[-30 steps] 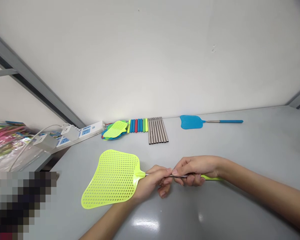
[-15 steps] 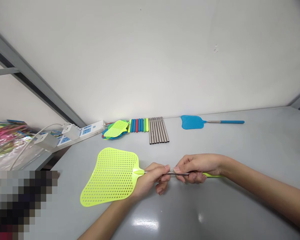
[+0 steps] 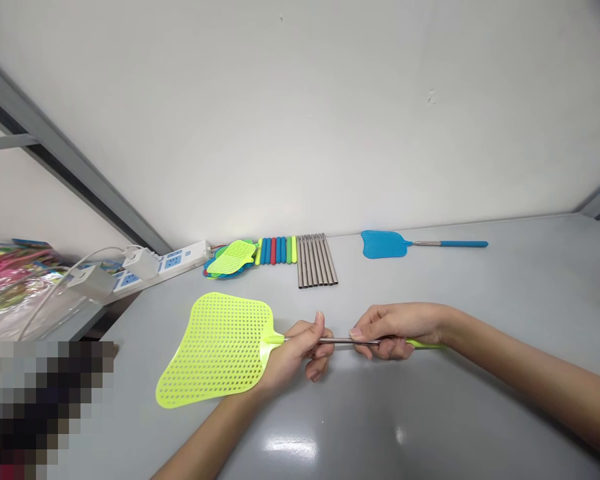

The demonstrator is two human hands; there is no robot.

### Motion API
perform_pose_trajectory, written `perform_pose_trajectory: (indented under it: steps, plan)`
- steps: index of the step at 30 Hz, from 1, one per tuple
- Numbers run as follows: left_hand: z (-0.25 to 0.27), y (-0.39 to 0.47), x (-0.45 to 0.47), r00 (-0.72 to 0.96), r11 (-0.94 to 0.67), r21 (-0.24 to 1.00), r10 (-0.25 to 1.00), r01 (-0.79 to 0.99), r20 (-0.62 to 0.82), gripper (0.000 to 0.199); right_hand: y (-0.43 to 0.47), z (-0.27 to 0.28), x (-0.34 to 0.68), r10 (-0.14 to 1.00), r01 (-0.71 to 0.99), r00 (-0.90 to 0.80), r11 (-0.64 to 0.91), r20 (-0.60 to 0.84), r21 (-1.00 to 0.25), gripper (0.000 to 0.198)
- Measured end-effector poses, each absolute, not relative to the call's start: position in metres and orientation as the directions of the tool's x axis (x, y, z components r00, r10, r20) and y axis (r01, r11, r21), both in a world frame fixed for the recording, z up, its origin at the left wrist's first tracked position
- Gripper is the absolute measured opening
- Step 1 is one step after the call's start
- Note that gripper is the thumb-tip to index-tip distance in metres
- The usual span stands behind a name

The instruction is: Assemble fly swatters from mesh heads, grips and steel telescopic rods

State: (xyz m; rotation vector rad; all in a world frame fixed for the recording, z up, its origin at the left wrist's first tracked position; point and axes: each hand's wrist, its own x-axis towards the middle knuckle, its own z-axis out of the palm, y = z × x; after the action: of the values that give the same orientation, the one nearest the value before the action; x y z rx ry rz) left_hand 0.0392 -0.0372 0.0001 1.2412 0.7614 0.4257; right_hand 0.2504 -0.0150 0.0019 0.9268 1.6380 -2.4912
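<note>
A yellow-green fly swatter (image 3: 220, 347) with a perforated head and a thin metal rod is held level above the grey table. My left hand (image 3: 303, 350) is closed around the rod close to the head, thumb raised a little. My right hand (image 3: 387, 331) pinches the rod farther right, by the yellow-green grip that runs out under my wrist. A short length of bare rod shows between the two hands. Behind them on the table lie a row of metal rods (image 3: 317, 261), several coloured grips (image 3: 277, 251) and a pile of swatter heads (image 3: 233, 258).
A blue fly swatter (image 3: 385, 245) lies at the back right near the wall. At left, a white power strip (image 3: 183, 260) with plugged-in adapters and a cable sits beside plastic-wrapped colourful items (image 3: 15, 280). A grey metal frame (image 3: 80, 160) rises at the left.
My left hand has slid slightly left along with the swatter head, and its thumb has lifted. More rod shows between the hands. My right hand has barely moved.
</note>
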Motion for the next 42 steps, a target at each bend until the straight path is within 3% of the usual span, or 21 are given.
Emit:
perform_pose_trajectory:
  steps: [33,42]
  plan:
    - [0.003,-0.033,0.038,0.585,0.274,0.957,0.763,0.090,-0.274,0.054,-0.005,-0.001,0.257,0.272,0.342,-0.817,-0.483,-0.509,-0.806,0.029]
    - [-0.003,-0.035,0.041,0.590,0.337,0.941,0.755,0.027,-0.287,0.051,-0.004,-0.002,0.257,0.259,0.348,-0.819,-0.487,-0.512,-0.801,0.029]
